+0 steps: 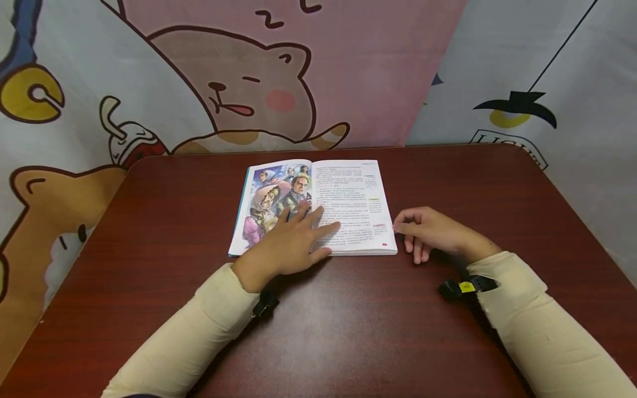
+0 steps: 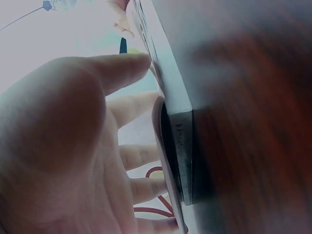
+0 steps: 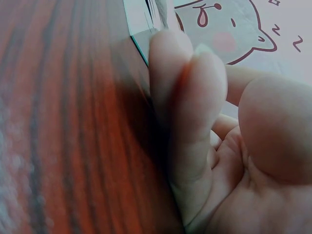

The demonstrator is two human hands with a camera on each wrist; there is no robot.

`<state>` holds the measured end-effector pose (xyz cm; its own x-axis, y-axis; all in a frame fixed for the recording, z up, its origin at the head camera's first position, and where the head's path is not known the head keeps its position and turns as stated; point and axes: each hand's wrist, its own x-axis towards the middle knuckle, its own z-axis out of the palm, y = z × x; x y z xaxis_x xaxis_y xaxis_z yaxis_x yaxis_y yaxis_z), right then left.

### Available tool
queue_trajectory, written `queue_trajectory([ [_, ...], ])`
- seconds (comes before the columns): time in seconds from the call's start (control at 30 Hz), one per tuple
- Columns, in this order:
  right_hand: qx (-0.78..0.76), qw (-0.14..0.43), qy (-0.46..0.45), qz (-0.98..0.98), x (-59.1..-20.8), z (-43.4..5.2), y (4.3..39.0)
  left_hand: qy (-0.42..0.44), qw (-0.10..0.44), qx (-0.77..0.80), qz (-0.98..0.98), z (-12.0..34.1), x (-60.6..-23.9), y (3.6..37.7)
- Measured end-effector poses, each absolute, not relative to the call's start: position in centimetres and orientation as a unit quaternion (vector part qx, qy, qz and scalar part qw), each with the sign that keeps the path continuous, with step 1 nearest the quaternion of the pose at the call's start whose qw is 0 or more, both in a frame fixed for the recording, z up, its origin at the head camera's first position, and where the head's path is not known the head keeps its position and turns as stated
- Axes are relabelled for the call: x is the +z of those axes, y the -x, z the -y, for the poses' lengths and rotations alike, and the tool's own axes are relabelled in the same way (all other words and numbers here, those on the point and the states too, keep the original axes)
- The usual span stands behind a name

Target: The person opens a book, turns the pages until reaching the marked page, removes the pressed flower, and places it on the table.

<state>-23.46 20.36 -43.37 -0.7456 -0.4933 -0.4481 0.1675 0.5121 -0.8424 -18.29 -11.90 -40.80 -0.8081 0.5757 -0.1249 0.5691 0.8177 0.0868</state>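
An open book lies on the table, with a colour picture of several people on its left page and printed text on its right page. My left hand rests over the lower middle of the book, fingers spread across both pages. In the left wrist view the thumb and fingers press on the paper above the book's thick edge. At the book's right edge is my right hand, its thumb and forefinger tips close together there. Whether paper lies between them is hidden. The other fingers bend loosely beside the table.
The dark reddish-brown wooden table extends around the book. Behind it hangs a cartoon-printed cloth with a sleeping bear. A black strap with a yellow label is on the right wrist, and a dark strap on the left.
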Motion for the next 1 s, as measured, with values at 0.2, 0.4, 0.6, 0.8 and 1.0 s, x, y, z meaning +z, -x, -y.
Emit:
queue_trajectory([
  [0.2, -0.484, 0.343, 0.096, -0.799, -43.31, -20.34, 23.43, -0.3, 0.08, 0.022, -0.95, 11.87, -40.67, 18.28],
  [0.4, -0.484, 0.343, 0.101, -0.799, -43.15, -20.29, 23.39, -0.303, 0.077, 0.022, -0.95, 11.92, -40.68, 18.31],
  [0.6, -0.488, 0.345, 0.1, -0.795, -43.04, -20.26, 23.3, -0.319, 0.051, 0.021, -0.946, 12.01, -40.7, 18.28],
  [0.8, -0.486, 0.343, 0.104, -0.797, -43.2, -20.32, 23.32, -0.385, -0.028, 0.019, -0.922, 11.92, -40.92, 18.55],
  [1.0, -0.485, 0.341, 0.105, -0.798, -43.21, -20.38, 23.29, -0.423, -0.061, 0.023, -0.904, 11.86, -41.0, 18.73],
])
